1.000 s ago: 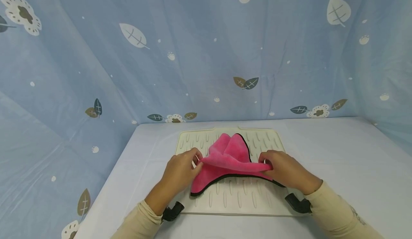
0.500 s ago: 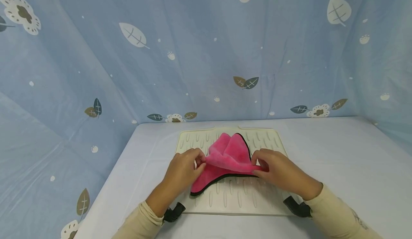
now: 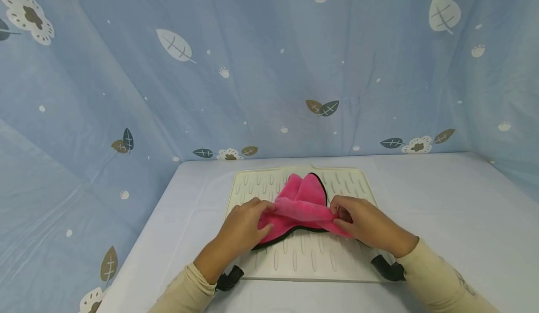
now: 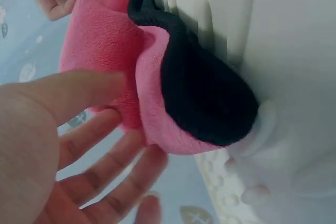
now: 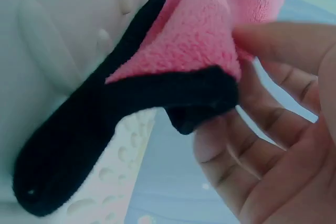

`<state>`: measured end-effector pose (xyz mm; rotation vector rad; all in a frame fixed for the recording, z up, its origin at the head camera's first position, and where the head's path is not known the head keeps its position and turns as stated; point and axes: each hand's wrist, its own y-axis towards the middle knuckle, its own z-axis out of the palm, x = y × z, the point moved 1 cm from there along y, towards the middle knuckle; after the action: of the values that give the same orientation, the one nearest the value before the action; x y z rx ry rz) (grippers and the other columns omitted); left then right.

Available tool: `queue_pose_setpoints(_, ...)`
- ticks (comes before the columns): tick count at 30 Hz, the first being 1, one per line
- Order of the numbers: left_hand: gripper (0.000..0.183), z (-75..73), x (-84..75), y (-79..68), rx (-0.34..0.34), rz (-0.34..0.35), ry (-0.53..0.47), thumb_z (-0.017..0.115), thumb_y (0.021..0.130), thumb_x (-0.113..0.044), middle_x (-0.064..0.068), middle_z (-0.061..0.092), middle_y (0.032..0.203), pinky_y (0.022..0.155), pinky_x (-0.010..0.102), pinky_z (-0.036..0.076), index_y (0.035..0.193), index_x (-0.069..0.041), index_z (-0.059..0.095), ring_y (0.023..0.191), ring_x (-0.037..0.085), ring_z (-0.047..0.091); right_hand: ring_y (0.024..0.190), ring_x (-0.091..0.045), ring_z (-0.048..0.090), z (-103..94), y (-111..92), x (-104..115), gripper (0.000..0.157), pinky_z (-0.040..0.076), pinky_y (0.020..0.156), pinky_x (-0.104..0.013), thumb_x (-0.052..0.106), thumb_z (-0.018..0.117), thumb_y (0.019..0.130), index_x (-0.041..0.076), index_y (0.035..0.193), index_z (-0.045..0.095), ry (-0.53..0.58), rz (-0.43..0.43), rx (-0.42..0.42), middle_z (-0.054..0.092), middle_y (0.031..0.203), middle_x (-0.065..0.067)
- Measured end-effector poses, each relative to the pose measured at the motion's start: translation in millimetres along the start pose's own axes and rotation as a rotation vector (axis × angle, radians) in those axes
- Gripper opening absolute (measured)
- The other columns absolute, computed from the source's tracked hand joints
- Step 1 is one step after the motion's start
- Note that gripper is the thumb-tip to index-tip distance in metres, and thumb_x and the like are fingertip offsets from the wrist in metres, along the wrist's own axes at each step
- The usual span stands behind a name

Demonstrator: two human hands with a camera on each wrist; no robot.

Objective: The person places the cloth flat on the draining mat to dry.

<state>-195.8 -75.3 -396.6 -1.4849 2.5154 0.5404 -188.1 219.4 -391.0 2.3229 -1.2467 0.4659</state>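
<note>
A pink plush cloth (image 3: 310, 191) with black edging (image 5: 163, 90) lies bunched and partly folded over a cream ribbed board (image 3: 296, 259). My left hand (image 3: 244, 226) is at its left end. Its fingers are spread in the left wrist view, with the thumb (image 4: 79, 88) and fingertips right at the pink pile (image 4: 100, 40). On the other side, my right hand (image 3: 366, 222) pinches the cloth's right part between thumb (image 5: 278, 40) and fingers. A strip of the cloth runs raised between both hands. Part of the left end is hidden behind the left hand.
The board rests on a table with a white cover (image 3: 442, 210). A blue patterned curtain (image 3: 269, 79) hangs behind and to the left. Black wrist mounts (image 3: 230, 278) show below each hand, over the board's near corners.
My right hand has moved left along the cloth's fold. My left hand has shifted slightly right, its fingers loosening from the pinch. The cloth's left end has drawn inward.
</note>
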Motion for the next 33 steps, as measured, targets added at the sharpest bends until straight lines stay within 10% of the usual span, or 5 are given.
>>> queue_pose_setpoints(19,0.077,7.0,4.0,-2.9,0.208,0.02,0.097,0.086,0.076,-0.033,0.006,0.064,0.131,0.095,0.053,0.048,0.143,-0.016,0.052,0.12,0.028,0.061,0.103,-0.019,0.058,8.9,-6.0,-8.8,0.041,0.055,0.089,-0.042,0.015,0.087,0.075,0.017,0.112,0.069,-0.188,0.121,0.155,0.061,0.109,0.0)
queue_pose_setpoints(33,0.018,0.9,4.2,-4.5,0.145,0.081,0.093,0.082,0.082,-0.023,-0.011,0.063,0.085,0.073,0.036,0.042,0.087,-0.021,0.065,0.079,0.004,0.059,0.094,-0.008,0.059,8.5,-4.5,-10.9,0.039,0.056,0.087,-0.036,0.013,0.084,0.078,0.018,0.111,0.065,-0.17,0.086,0.148,0.06,0.101,0.009)
